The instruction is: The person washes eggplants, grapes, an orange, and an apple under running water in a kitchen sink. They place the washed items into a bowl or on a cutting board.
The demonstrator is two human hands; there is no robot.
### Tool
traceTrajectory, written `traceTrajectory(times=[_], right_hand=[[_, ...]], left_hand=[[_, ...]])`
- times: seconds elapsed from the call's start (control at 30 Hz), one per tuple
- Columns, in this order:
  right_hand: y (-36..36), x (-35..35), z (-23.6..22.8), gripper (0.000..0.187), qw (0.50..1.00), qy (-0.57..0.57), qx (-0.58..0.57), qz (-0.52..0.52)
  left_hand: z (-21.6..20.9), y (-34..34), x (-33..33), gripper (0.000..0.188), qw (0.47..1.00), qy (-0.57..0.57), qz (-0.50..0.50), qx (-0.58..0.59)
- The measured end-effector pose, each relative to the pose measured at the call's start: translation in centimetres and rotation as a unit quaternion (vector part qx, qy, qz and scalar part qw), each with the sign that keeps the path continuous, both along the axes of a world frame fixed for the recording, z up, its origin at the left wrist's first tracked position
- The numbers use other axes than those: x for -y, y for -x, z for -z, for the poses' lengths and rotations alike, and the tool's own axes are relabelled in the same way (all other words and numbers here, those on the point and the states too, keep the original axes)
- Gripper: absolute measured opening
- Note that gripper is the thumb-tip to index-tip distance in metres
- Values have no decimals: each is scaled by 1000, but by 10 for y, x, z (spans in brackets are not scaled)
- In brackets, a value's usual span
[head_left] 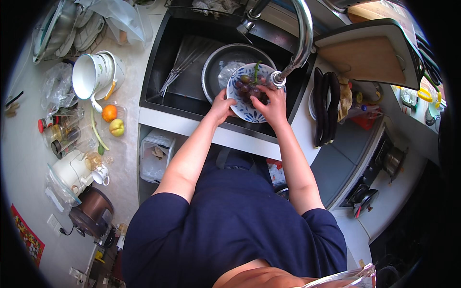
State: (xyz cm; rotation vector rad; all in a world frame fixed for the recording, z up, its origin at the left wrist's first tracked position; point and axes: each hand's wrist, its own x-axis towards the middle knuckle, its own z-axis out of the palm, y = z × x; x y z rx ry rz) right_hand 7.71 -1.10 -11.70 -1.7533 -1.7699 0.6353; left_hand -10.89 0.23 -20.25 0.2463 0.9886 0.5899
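Over the dark sink point(148, 96), a white bowl with a blue leaf pattern point(250, 115) is tilted toward me, holding a bunch of dark purple grapes point(246, 89) with a green stem. My left hand point(221, 107) grips the bowl's near-left rim, thumb on the inner side. From the right, my right hand point(272, 103) reaches into the bowl, its fingers and thumb closed about the grapes at the bunch's right side. The chrome faucet's spout point(276, 78) hangs just above that hand. Beneath the bowl, a round metal basin point(207, 79) contains a clear plastic bag.
Metal skewers point(175, 73) lie in the sink's left part. Long dark eggplants point(326, 108) rest on the right counter beside an upright board point(370, 53). On the left counter are stacked white pots point(86, 77), an orange point(109, 113) and a yellow-green fruit point(116, 127).
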Motion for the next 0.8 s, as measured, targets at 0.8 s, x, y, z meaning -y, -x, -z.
traceTrajectory(times=[0.8], right_hand=[[119,-2,-90,39,953,-25,-143,-267]], left_hand=[[106,-43,36,54,968,37,-210,132]])
